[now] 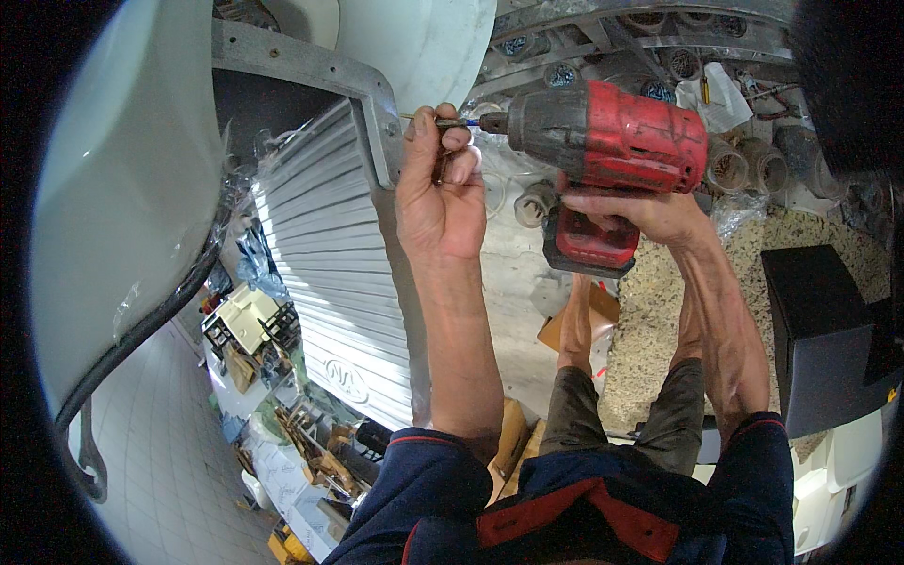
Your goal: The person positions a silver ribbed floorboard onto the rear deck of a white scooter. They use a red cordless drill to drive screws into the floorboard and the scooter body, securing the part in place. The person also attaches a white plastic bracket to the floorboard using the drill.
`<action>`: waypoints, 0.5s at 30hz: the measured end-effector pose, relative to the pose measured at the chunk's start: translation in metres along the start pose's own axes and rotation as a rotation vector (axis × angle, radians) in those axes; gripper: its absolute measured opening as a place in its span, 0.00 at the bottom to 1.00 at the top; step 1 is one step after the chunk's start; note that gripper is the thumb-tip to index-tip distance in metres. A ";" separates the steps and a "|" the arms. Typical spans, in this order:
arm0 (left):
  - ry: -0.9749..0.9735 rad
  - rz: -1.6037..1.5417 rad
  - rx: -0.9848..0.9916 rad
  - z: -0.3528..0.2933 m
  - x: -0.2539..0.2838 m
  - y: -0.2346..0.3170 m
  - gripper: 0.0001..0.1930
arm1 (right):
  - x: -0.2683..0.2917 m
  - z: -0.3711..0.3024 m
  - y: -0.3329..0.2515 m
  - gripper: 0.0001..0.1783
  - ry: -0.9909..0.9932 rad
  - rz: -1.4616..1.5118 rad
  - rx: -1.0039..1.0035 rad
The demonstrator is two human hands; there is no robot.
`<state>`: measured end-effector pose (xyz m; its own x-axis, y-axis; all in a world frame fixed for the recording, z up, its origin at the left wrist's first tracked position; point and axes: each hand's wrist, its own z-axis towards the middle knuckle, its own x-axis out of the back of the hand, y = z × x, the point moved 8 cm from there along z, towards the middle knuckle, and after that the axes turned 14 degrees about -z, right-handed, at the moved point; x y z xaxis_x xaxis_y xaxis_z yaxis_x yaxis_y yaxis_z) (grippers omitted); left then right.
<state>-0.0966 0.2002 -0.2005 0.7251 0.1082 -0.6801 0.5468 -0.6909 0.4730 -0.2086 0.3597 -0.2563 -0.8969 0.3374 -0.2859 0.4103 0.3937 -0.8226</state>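
Observation:
My right hand (650, 212) grips the handle of a worn red and black cordless drill (612, 141), held sideways with its battery base downward. The drill's bit (457, 121) points left at a grey metal bracket (381, 113). My left hand (438, 188) pinches the bit and a thin screw between thumb and fingers, right beside the bracket's edge. Both forearms rise from dark blue sleeves at the bottom.
A corrugated metal roller shutter (330, 273) sits left of my left arm. A large white curved body (122, 188) with a black cable fills the left. Grey pipe ends (744, 165) cluster upper right. A black box (819, 330) stands right on speckled ground. Cluttered shelves (264, 377) lie below.

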 end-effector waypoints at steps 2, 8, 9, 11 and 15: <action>-0.016 0.062 -0.050 -0.001 -0.004 0.004 0.09 | 0.000 0.002 0.002 0.14 0.017 -0.047 0.045; 0.019 0.051 -0.004 -0.002 -0.009 0.002 0.07 | -0.004 0.008 -0.004 0.16 0.100 -0.219 0.394; 0.038 0.040 0.013 -0.001 -0.008 -0.002 0.07 | -0.004 0.009 -0.001 0.16 0.106 -0.222 0.400; 0.012 0.025 0.049 0.001 -0.010 -0.006 0.09 | -0.001 0.011 -0.001 0.17 0.123 -0.244 0.433; -0.026 0.265 -0.132 0.002 -0.012 0.003 0.10 | 0.011 0.008 -0.008 0.13 0.178 -0.272 0.452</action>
<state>-0.1045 0.1956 -0.1917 0.8398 -0.0836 -0.5364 0.3903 -0.5938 0.7036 -0.2228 0.3532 -0.2571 -0.9029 0.4293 0.0215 0.0211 0.0941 -0.9953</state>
